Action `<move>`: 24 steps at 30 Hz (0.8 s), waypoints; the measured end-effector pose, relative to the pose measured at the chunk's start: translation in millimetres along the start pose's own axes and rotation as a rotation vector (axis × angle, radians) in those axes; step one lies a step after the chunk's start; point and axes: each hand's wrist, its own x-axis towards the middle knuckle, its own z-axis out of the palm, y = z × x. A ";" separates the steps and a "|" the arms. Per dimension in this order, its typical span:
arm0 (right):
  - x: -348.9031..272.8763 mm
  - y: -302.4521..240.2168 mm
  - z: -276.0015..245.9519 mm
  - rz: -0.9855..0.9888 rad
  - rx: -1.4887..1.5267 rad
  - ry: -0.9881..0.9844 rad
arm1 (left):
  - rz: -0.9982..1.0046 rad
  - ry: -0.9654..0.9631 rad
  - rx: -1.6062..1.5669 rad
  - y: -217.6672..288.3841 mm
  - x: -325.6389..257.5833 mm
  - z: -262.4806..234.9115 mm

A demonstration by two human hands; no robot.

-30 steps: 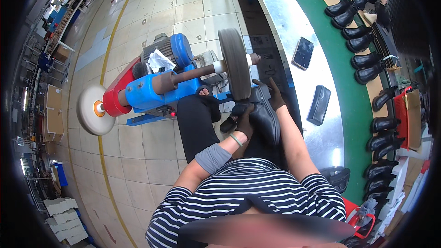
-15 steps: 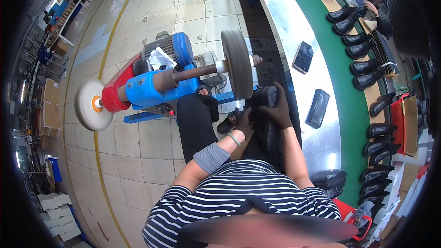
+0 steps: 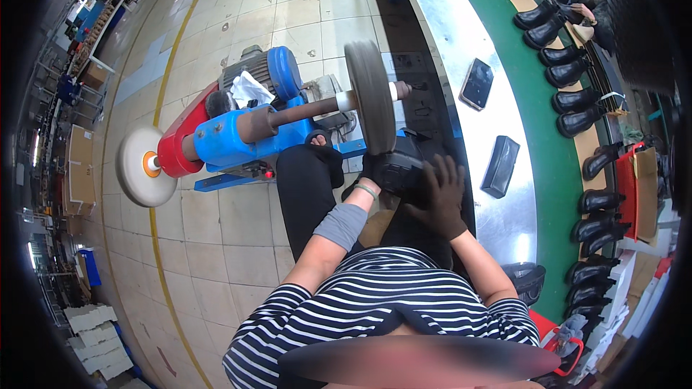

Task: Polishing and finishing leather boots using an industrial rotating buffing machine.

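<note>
A black boot is held in front of me, under the turning grey-brown buffing wheel; whether the two touch I cannot make out. My left hand, in a dark glove, grips the boot from its left side, most of its fingers hidden behind it. On the right, my right hand wears a dark brown glove and has its fingers spread beside the boot, the fingertips at its edge. The wheel sits on the shaft of a blue and red polishing machine.
A second, white wheel is on the machine's left end. To my right runs a metal bench top with a phone and a black case. Beyond it, black boots line a green conveyor. Another person's hand shows there.
The boot has turned and its toe no longer points up between my hands. My right hand has loosened from its grip and spread its fingers. My left hand has moved up behind the boot.
</note>
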 end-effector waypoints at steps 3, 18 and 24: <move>-21.0 38.7 12.7 0.214 -0.069 -0.002 | 0.039 0.129 0.001 -6.4 10.2 6.0; 24.2 65.9 95.5 -0.003 -0.142 0.490 | -0.220 -0.204 -1.288 82.2 0.4 17.6; 37.3 56.4 97.1 -0.106 -0.046 0.450 | -0.055 -0.421 -2.092 58.9 -8.3 -30.1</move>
